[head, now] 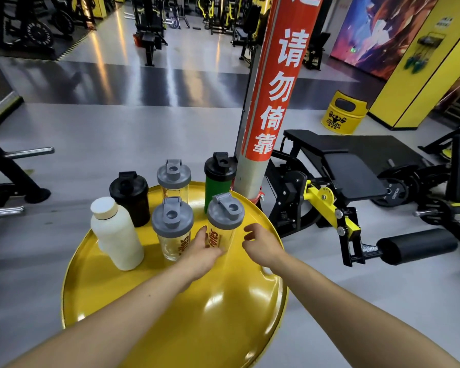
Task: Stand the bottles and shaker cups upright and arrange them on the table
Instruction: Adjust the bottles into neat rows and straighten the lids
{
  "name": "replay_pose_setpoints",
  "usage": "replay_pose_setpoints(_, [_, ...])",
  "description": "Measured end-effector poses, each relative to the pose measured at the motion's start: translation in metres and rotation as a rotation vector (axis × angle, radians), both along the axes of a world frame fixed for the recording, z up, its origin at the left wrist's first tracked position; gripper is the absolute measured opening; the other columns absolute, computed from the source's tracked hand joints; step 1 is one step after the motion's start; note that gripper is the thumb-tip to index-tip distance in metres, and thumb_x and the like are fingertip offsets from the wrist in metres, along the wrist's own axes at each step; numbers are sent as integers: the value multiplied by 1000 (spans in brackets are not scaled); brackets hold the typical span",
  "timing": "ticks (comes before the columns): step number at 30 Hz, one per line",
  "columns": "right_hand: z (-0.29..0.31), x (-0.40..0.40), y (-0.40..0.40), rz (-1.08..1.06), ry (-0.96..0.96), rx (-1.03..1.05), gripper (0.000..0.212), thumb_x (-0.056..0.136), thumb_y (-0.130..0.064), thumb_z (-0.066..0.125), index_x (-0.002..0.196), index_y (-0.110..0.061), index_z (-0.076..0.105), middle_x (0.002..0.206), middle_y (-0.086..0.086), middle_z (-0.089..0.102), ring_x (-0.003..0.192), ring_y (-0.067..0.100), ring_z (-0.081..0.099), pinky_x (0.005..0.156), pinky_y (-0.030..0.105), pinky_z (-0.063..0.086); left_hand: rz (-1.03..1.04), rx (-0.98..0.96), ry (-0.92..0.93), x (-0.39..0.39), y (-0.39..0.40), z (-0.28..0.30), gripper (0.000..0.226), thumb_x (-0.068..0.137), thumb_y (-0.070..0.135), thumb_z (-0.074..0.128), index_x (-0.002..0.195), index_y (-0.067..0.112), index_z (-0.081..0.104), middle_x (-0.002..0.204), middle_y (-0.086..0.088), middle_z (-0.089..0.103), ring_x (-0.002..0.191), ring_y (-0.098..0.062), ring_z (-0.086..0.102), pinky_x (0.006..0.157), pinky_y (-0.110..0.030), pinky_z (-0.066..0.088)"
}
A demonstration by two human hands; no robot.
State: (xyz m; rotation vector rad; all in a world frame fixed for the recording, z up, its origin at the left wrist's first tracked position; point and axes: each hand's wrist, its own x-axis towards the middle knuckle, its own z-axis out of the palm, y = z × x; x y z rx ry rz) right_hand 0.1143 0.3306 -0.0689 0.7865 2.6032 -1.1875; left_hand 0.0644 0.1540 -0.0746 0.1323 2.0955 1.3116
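Several containers stand upright on the round yellow table [170,314]. At the left is a white bottle [117,235], and behind it a black shaker [130,197]. A clear grey-lidded shaker [173,179] and a green shaker with a black lid [218,179] stand at the back. A second clear shaker [171,229] is in the middle. My left hand [203,252] touches the base of the nearest clear shaker [225,221]; whether its fingers wrap it is unclear. My right hand [260,243] hovers just to that shaker's right, fingers apart.
A pole wrapped in a red banner [271,88] rises right behind the table's far right edge. A black and yellow bench machine [343,181] stands to the right, a yellow barrel seat [344,112] farther back. Weight racks stand on the left floor.
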Motion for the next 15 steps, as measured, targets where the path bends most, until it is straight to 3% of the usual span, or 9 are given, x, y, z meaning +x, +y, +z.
replay_pose_setpoints(4, [2,-10,-1,54,50,-78,77,91,-1,53,158,-21,23,160,2,39,138,26,49,64,25,51,29,63,9,-1,7,-3,91,80,33,71,154,41,18,151,8,43,131,-20,48,109,-45,41])
replay_pose_setpoints(8, [-3,-12,-5,53,111,-176,77,89,3,52,156,-24,26,157,-3,43,138,21,49,64,24,51,43,64,17,-5,12,-3,91,82,29,71,155,38,18,153,7,42,134,-20,46,109,-43,39])
replay_pose_setpoints(15, [-10,-3,4,9,157,-203,65,92,-2,56,151,-18,36,149,2,51,131,21,53,90,32,55,61,41,19,-12,17,-5,87,87,15,65,156,39,18,154,6,40,136,-23,40,94,-32,34])
